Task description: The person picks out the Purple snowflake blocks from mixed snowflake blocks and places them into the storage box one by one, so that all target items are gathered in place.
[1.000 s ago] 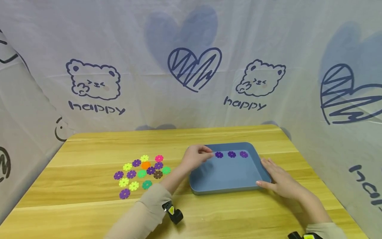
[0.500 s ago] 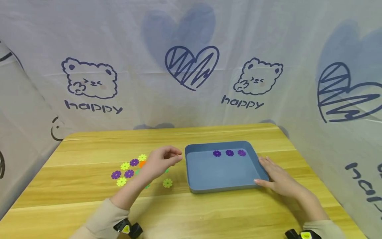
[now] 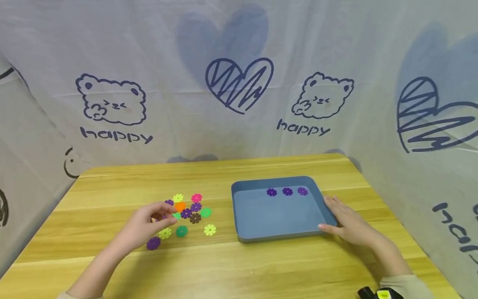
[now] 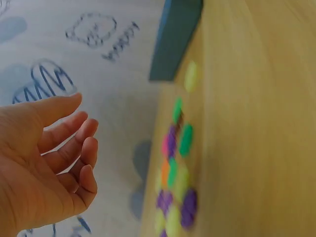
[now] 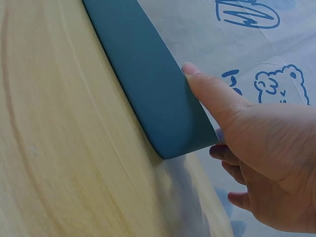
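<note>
the left grip, a bare hand, was slack and empty, its thumb parted from softly bent fingers. it hovered over the left part of a loose cluster of flat notched discs on the wooden desk, hiding some of them. within the cluster, a pink disc lay at the far side, an orange disc just ahead of the fingertips, and a brown disc toward the right, among purple, green and yellow ones. one yellow disc lay a little apart, nearer to the tray. in the left wrist view the discs were blurred.

the right grip, also a bare hand, was unclenched at the near right corner of the blue tray, its thumb touching the rim and its fingers along the outer right wall. inside the tray, three purple discs lay spaced in a row near the far wall. behind the desk hung a pale cloth bearing bears, hearts and the word "happy".
</note>
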`<action>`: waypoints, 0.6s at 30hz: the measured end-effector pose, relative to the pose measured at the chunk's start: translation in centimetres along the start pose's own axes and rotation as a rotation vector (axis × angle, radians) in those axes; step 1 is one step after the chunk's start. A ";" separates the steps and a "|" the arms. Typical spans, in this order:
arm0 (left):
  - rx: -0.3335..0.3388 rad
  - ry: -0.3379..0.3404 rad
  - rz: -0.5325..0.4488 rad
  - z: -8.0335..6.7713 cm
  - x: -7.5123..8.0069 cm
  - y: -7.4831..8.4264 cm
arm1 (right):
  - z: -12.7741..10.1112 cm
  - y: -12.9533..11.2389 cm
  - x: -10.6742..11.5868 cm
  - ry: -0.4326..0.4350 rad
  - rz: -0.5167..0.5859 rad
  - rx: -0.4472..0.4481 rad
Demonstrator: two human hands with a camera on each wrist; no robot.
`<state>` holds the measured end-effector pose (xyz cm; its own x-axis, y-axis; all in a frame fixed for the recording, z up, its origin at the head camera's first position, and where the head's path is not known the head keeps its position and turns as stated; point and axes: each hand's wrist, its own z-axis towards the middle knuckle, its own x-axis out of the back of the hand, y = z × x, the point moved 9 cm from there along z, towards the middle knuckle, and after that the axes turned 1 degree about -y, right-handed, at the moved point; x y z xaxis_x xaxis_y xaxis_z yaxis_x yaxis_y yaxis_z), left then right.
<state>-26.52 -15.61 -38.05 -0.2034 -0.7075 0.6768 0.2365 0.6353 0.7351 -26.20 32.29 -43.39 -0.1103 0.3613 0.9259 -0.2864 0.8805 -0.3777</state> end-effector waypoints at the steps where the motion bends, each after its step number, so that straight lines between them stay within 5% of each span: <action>1: 0.004 -0.008 0.005 -0.2 0.1 -0.5 | 0.0 0.0 0.1 0.002 -0.003 0.004; 11: 0.083 -0.091 0.045 -2.2 -0.2 -6.5 | -0.1 -0.1 -0.1 -0.003 0.012 0.001; 18: 0.127 -0.093 0.139 -2.5 -0.8 -8.5 | 0.0 0.1 -0.1 -0.011 0.012 -0.013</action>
<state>-25.96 -21.25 -44.96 -0.2653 -0.5827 0.7681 0.1478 0.7627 0.6297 -26.19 32.40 -43.53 -0.1243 0.3688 0.9212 -0.2727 0.8799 -0.3891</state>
